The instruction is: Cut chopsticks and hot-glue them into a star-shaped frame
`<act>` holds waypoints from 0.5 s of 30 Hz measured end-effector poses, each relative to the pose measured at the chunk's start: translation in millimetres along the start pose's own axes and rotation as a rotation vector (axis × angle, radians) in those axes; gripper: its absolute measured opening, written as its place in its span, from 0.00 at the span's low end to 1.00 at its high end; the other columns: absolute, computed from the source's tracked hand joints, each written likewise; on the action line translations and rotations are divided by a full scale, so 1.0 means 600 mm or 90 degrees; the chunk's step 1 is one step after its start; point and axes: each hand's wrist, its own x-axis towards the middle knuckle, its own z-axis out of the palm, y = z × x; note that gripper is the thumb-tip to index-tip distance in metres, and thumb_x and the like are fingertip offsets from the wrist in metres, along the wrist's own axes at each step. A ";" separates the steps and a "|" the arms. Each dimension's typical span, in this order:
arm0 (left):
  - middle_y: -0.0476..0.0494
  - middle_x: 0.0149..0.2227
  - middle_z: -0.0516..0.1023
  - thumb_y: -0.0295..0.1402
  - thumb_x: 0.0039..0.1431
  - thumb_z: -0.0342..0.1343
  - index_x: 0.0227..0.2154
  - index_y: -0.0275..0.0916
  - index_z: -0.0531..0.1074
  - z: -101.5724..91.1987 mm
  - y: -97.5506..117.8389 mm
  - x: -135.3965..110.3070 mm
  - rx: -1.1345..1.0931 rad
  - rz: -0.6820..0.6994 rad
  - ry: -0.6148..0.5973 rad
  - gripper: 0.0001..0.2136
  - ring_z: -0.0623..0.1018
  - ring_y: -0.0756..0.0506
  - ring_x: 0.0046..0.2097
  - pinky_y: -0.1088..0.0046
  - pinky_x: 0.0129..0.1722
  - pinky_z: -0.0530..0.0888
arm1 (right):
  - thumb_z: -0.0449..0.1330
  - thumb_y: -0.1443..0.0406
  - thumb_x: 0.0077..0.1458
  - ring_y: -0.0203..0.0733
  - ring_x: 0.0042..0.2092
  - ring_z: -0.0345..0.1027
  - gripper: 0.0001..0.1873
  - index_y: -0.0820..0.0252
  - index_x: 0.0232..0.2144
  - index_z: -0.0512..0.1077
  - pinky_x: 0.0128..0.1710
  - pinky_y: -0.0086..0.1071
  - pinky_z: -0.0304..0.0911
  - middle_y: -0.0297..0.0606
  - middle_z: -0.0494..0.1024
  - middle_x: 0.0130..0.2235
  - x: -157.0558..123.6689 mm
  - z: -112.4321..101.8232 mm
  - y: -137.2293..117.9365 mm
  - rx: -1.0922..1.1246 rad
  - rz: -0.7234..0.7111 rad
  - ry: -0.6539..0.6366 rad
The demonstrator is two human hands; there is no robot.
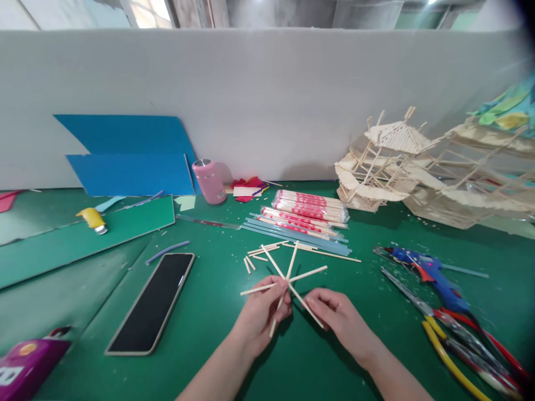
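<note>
My left hand (261, 312) and my right hand (334, 314) are both closed on a star of crossed wooden sticks (288, 278) held just above the green table mat (217, 340). The left fingers pinch the sticks near the crossing point. The right fingers grip one stick's lower end. More loose sticks (267, 253) lie on the mat just beyond the star.
A phone (152, 303) lies face up to the left. Wrapped chopstick packs (307, 211) and a pink cup (209, 181) sit further back. A blue glue gun (434, 275), scissors and pliers (455, 345) lie at right. Stick-built models (401, 167) stand at back right. Blue boards (129, 156) lean on the wall.
</note>
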 end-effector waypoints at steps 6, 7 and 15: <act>0.56 0.16 0.67 0.31 0.49 0.56 0.21 0.35 0.61 -0.003 -0.003 0.001 0.015 0.011 -0.004 0.09 0.57 0.60 0.12 0.81 0.18 0.54 | 0.52 0.58 0.52 0.31 0.24 0.46 0.15 0.62 0.21 0.65 0.22 0.26 0.43 0.28 0.56 0.21 0.001 0.003 0.007 -0.108 -0.052 -0.028; 0.56 0.16 0.67 0.31 0.49 0.56 0.21 0.35 0.61 -0.004 -0.004 0.002 0.019 0.014 -0.004 0.09 0.57 0.60 0.12 0.81 0.18 0.54 | 0.52 0.58 0.52 0.31 0.24 0.46 0.14 0.62 0.21 0.65 0.22 0.26 0.44 0.28 0.56 0.21 0.002 0.003 0.009 -0.114 -0.053 -0.029; 0.55 0.15 0.67 0.29 0.51 0.54 0.21 0.35 0.61 -0.005 -0.006 0.001 0.038 0.027 0.004 0.09 0.56 0.61 0.12 0.81 0.17 0.51 | 0.52 0.59 0.52 0.31 0.24 0.47 0.14 0.63 0.21 0.64 0.22 0.26 0.44 0.28 0.56 0.21 0.002 0.001 0.016 -0.134 -0.047 -0.030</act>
